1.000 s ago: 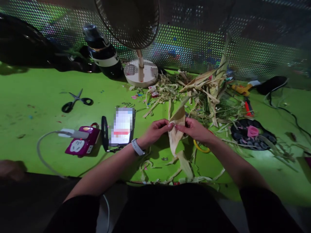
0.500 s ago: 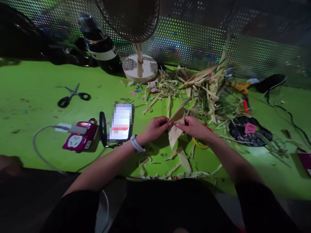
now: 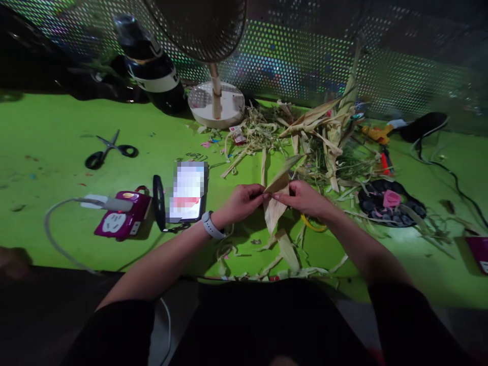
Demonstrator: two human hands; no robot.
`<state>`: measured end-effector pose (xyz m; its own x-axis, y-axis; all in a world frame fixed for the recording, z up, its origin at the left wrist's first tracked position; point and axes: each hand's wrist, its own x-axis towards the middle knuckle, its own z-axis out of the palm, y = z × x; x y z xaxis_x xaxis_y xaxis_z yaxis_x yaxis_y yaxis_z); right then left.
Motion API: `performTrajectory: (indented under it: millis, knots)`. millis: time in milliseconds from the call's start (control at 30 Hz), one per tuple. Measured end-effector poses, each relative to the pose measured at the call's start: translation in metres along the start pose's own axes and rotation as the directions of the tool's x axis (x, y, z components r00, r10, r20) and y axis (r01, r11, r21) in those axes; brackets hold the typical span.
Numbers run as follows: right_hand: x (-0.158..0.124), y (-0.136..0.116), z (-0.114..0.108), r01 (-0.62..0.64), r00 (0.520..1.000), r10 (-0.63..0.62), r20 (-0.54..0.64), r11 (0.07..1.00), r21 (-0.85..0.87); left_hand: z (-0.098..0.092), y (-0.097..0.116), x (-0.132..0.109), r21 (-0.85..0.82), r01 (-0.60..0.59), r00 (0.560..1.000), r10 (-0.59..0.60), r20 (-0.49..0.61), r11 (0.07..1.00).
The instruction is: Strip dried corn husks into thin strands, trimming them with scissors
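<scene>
Between my two hands is a dry, pale corn husk (image 3: 275, 216), folded at the middle, with a pointed end hanging down and a greener tip slanting up to the right. My left hand (image 3: 246, 202) pinches its left edge between thumb and fingers. From the other side my right hand (image 3: 307, 199) grips it, thumb pressed on the front. Both thumbs nearly meet at the fold. Just beyond lies a heap of dried husks and shreds (image 3: 324, 132). Below the hands, a loose husk strip (image 3: 287, 251) rests on the green table (image 3: 49, 168).
Left of my hands are a phone (image 3: 188, 190) on a stand, a purple power block (image 3: 124, 216) with a cable and black scissors (image 3: 110, 149). A fan (image 3: 216, 104) and a bottle (image 3: 152, 71) stand behind. Rightward are a black tray (image 3: 371, 203) and a glue gun (image 3: 375, 133). Another person's hand (image 3: 13, 263) shows far left.
The view has shifted slightly, so the tabletop things sit a little further left. My hands keep the same pinch on the corn husk, which looks nearly unchanged.
</scene>
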<state>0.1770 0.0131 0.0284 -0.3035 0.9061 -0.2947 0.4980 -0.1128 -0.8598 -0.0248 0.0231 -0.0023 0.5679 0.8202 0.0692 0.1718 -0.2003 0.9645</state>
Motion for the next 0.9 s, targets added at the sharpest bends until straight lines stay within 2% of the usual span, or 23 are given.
performTrajectory:
  millis: [100,300,500,633,733,900]
  knots:
    - [0.0,-0.001,0.0,-0.021,0.998,0.021,0.052,1.0,-0.002,0.001,0.0,-0.001,0.036,-0.021,1.0,0.021,0.015,0.999]
    - [-0.004,-0.011,0.006,0.02,0.997,-0.037,-0.075,0.977,-0.212,0.004,0.003,-0.003,0.246,-0.047,0.996,0.063,-0.06,0.968]
    - [-0.004,-0.014,0.005,0.028,0.998,-0.04,-0.048,0.975,-0.222,0.004,0.003,-0.004,0.266,-0.054,0.996,0.072,-0.058,0.963]
    - [-0.005,-0.015,0.003,0.026,0.999,-0.033,-0.015,0.946,-0.322,0.006,0.005,-0.005,0.308,-0.057,0.996,0.075,-0.049,0.95]
    - [-0.008,-0.016,0.006,0.054,0.997,-0.075,-0.029,0.888,-0.457,0.007,0.007,-0.006,0.332,-0.04,0.996,0.066,-0.065,0.943]
    - [-0.011,-0.018,0.017,0.057,0.985,-0.156,-0.079,0.714,-0.698,0.008,0.006,-0.007,0.302,0.008,0.994,0.026,-0.108,0.953]
